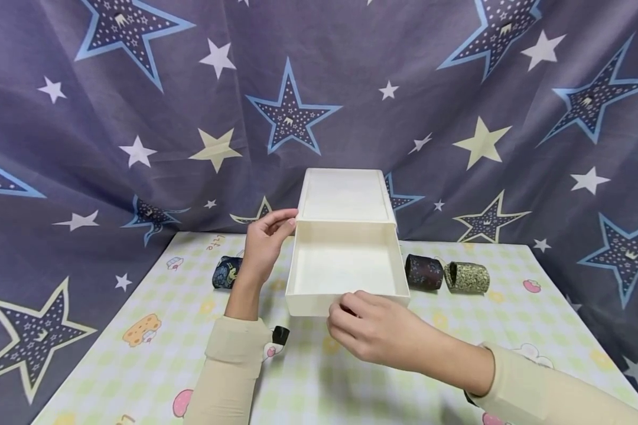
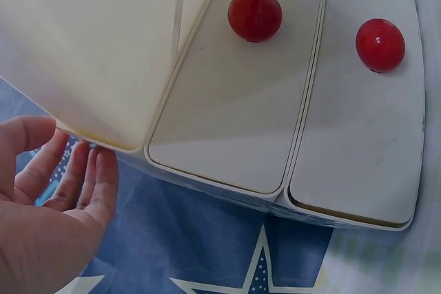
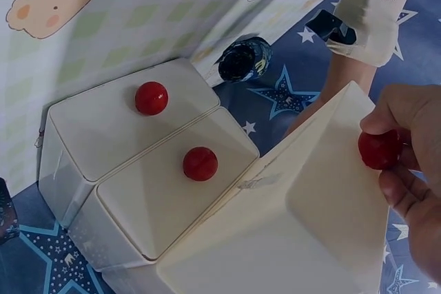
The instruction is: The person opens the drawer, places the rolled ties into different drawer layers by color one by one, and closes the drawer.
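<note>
A white chest of small drawers (image 1: 345, 195) stands on the table with its top drawer (image 1: 319, 304) pulled out. The inside of that drawer is bare white. My right hand (image 1: 377, 330) is at the drawer's front, where thumb and fingers pinch its round red knob (image 3: 379, 149). My left hand (image 1: 266, 248) is at the chest's left side, fingertips touching the edge near the top. In the left wrist view, the fingers of the left hand (image 2: 62, 191) are loosely bent against that edge. Two lower drawers, one with a red knob (image 2: 255, 15), are closed.
A dark blue patterned fabric roll (image 1: 225, 273) lies left of the chest. To the right lie a dark maroon roll (image 1: 424, 273) and a green-flecked roll (image 1: 468, 277). A checked cloth (image 1: 165, 354) covers the table; a starred curtain (image 1: 351, 130) hangs behind.
</note>
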A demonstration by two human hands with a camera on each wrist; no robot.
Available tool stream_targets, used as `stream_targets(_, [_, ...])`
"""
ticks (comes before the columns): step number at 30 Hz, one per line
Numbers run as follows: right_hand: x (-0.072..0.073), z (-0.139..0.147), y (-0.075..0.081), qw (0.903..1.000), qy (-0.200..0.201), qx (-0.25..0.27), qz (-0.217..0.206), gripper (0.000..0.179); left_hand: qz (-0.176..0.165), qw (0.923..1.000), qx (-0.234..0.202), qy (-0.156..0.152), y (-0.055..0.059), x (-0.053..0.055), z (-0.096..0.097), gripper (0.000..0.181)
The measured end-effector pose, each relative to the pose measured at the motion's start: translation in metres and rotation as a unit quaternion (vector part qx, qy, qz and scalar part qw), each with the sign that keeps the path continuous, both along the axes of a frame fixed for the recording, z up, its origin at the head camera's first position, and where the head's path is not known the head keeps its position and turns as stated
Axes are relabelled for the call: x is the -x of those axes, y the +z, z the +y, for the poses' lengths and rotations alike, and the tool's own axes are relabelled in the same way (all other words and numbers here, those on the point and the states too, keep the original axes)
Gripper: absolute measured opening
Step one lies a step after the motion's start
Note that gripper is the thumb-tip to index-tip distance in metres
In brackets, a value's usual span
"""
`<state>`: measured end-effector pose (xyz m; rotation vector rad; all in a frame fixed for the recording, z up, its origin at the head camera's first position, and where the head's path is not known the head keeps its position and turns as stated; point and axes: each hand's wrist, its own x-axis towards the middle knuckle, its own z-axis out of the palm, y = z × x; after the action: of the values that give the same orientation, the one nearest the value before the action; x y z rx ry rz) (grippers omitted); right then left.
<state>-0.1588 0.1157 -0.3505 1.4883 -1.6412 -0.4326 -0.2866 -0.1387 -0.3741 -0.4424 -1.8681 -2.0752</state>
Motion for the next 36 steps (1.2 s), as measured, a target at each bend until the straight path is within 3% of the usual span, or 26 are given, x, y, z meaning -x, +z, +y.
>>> stream_targets(19, [-0.012,-0.001,0.0,0.9994,-0.019,-0.026,-0.011,0.025,0.002,1.0,-0.004,0.001,0.002,-0.002,0.002,0.029])
stream_targets(36, [-0.017,0.001,0.006,0.9994,-0.005,0.003,-0.033,0.026,0.005,0.9999,-0.011,0.002,-0.001,0.0,0.002,0.028])
